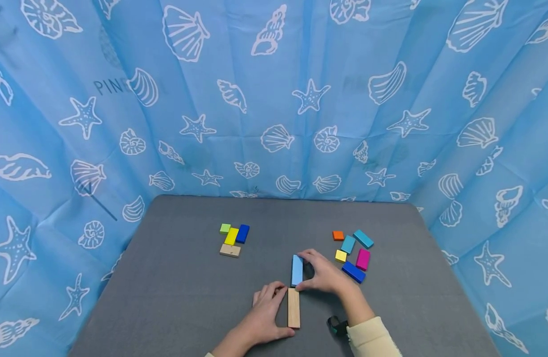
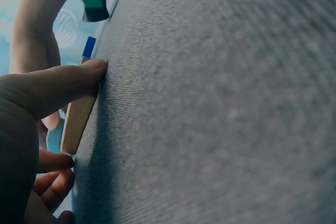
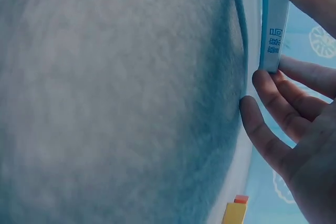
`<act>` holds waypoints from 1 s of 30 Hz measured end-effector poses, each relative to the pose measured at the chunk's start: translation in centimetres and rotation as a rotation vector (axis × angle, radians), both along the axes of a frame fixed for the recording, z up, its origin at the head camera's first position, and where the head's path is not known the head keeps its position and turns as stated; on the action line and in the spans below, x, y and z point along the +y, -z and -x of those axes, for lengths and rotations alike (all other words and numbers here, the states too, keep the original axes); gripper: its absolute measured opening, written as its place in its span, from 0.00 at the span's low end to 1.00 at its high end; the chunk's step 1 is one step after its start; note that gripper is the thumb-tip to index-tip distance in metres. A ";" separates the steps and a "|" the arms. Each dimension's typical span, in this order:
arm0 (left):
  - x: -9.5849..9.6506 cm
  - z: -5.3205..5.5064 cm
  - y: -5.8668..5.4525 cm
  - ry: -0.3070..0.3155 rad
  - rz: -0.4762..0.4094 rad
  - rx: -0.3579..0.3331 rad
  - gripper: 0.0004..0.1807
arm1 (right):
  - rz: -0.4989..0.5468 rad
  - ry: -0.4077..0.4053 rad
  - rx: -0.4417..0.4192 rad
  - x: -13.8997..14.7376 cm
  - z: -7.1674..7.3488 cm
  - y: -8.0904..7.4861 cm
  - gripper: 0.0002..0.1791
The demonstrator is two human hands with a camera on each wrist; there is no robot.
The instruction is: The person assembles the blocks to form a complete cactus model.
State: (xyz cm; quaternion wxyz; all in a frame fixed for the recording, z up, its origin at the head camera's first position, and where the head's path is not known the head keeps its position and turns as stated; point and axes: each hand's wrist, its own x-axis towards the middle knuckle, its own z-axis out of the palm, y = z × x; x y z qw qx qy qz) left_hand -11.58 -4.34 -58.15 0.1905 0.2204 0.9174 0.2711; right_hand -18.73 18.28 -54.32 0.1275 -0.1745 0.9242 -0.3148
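Note:
Two long blocks lie end to end at the near middle of the table, in the head view. The closer one is a plain wooden block [image 1: 294,307], which my left hand [image 1: 262,315] holds by its ends, thumb at the near end and fingers at the far end. Beyond it is a light blue block [image 1: 297,270]. My right hand [image 1: 323,272] pinches that one lengthwise between thumb and fingers. In the right wrist view, the light blue block [image 3: 275,30] shows dark printed characters on its side. The wooden block [image 2: 80,121] appears edge-on in the left wrist view.
A back-left group holds a green block [image 1: 225,228], yellow, dark blue and wooden ones. On the right sit an orange block [image 1: 338,235], a magenta block [image 1: 363,259], a dark blue block [image 1: 354,272] and several others. A shell-patterned curtain [image 1: 274,99] surrounds the grey table [image 1: 176,287].

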 end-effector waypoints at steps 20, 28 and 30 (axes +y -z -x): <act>0.0 -0.5 0.5 0.030 -0.053 0.087 0.57 | -0.003 -0.029 -0.043 -0.9 -0.2 0.2 0.41; 0.1 0.3 0.6 0.002 -0.088 0.186 0.44 | 0.040 0.111 0.122 0.8 -0.1 0.0 0.28; 0.3 0.5 0.6 0.019 -0.073 0.227 0.39 | 0.008 0.182 0.158 1.5 0.0 0.0 0.24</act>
